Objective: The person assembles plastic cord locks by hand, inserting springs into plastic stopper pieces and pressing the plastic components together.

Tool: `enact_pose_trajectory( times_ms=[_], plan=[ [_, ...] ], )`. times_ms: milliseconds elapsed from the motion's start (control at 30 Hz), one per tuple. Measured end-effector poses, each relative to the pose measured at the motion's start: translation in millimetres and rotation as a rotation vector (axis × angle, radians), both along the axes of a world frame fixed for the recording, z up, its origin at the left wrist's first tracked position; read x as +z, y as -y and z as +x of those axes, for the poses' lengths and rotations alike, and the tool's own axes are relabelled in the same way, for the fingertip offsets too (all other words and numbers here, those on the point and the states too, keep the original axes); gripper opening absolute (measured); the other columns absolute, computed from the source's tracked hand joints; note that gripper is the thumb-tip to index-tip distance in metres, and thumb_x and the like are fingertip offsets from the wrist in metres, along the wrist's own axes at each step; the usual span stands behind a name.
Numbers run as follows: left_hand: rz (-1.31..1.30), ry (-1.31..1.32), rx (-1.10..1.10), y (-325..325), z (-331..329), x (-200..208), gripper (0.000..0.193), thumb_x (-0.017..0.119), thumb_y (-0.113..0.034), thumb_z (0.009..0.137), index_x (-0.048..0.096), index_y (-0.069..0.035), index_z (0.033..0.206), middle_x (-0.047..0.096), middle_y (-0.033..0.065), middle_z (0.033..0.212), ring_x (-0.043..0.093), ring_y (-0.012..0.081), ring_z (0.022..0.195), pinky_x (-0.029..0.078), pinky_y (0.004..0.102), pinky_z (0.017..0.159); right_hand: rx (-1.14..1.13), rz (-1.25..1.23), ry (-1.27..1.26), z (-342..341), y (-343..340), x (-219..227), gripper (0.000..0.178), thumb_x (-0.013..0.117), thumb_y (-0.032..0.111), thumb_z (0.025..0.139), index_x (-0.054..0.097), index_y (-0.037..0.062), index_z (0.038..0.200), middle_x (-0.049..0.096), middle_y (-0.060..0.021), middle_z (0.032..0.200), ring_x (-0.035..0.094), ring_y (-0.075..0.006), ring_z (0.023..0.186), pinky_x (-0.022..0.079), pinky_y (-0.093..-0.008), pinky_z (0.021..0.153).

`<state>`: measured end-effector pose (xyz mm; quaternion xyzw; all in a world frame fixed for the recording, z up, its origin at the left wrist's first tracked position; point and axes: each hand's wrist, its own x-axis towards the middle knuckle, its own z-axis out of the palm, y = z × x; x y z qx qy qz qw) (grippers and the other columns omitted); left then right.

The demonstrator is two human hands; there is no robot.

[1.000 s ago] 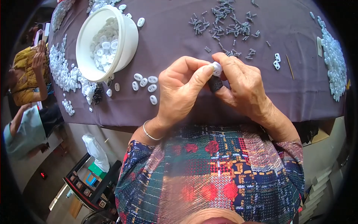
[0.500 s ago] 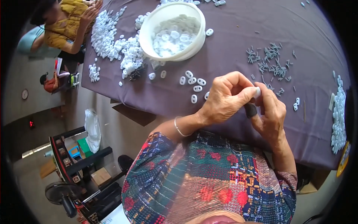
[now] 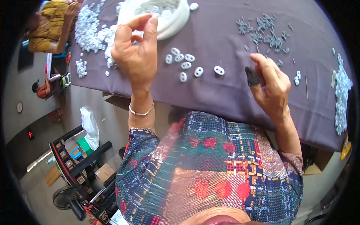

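Observation:
My left hand (image 3: pixel 135 54) is raised at the near rim of the white tub (image 3: pixel 180 26), thumb and forefinger tips pressed together. Whether a small piece sits between them I cannot make out. The tub holds many small whitish plastic pieces. My right hand (image 3: pixel 273 84) is over the cloth just below the scattered grey pins (image 3: pixel 275 41). Its thumb wears a dark finger cover (image 3: pixel 252 76) and stands apart from the bent forefinger; nothing shows between them. Between my hands lie several white oval pieces with two holes, one (image 3: pixel 219 70) set apart at the right.
Dark cloth covers the table (image 3: pixel 232 101). A pile of white pieces (image 3: pixel 88 32) spreads at the far left. On the right are a pair of white pieces (image 3: pixel 297 78), a thin stick (image 3: pixel 306 87) and a long heap of pale pieces (image 3: pixel 341 97). Another person (image 3: pixel 48 28) sits at the far left.
My hands have parted: the left has moved left and away to the tub, while the right stays near the pins. A white oval piece between the hands is now uncovered. The view has shifted.

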<state>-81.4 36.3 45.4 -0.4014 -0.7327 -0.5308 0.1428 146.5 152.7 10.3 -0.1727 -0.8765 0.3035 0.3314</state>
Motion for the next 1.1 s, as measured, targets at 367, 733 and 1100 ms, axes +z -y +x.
enact_pose_trajectory(
  times_ms=[367,733,1100],
  plan=[
    [-0.551,-0.106,-0.475,19.4,58.2,-30.9,0.029,0.077,-0.01,0.062,0.064,-0.007,0.088,0.061,0.0074,0.085,0.056,0.0242,0.081,0.045,0.0334,0.072,0.037,0.006,0.073,4.1,0.4,-4.2,0.027,0.06,-0.006,0.069,0.058,-0.003,0.096,0.058,-0.0136,0.078,0.057,-0.0245,0.062,0.046,-0.0289,0.059],
    [-0.46,-0.246,-0.324,24.1,57.5,-49.9,0.023,0.075,-0.008,0.061,0.061,-0.009,0.08,0.056,0.0053,0.083,0.053,0.0252,0.081,0.043,0.0376,0.077,0.096,-0.05,0.159,4.0,1.0,-6.3,0.027,0.057,-0.005,0.069,0.057,-0.0033,0.096,0.059,-0.0157,0.082,0.06,-0.0289,0.071,0.048,-0.031,0.066],
    [-0.503,-0.106,-0.327,43.9,35.3,-46.4,0.041,0.075,-0.014,0.065,0.06,-0.002,0.101,0.051,0.0148,0.112,0.048,0.0324,0.105,0.04,0.0402,0.089,0.068,-0.045,0.176,4.2,-7.1,-6.1,0.027,0.055,-0.005,0.068,0.057,-0.0019,0.095,0.06,-0.015,0.083,0.06,-0.0292,0.074,0.047,-0.0311,0.069]
  ],
)
